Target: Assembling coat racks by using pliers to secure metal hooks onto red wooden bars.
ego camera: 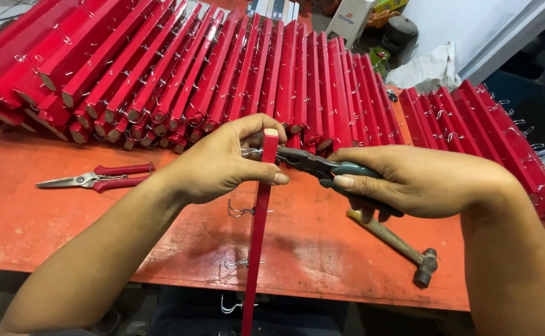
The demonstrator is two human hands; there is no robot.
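My left hand (222, 165) grips the upper end of a long red wooden slat (257, 236) that runs down toward me, with several small metal hooks sticking out of its left side. My right hand (409, 180) holds pliers with teal handles (322, 167); their jaws reach left to a metal hook near the slat's top, next to my left thumb. Both hands hover above an orange-red worktable (48, 224).
A large pile of red hooked slats (222, 68) covers the table's back, with a second stack (490, 137) at the right. Red-handled snips (95, 180) lie at the left. A wooden-handled hammer (403, 246) lies under my right hand. Boxes and cloth sit beyond the table.
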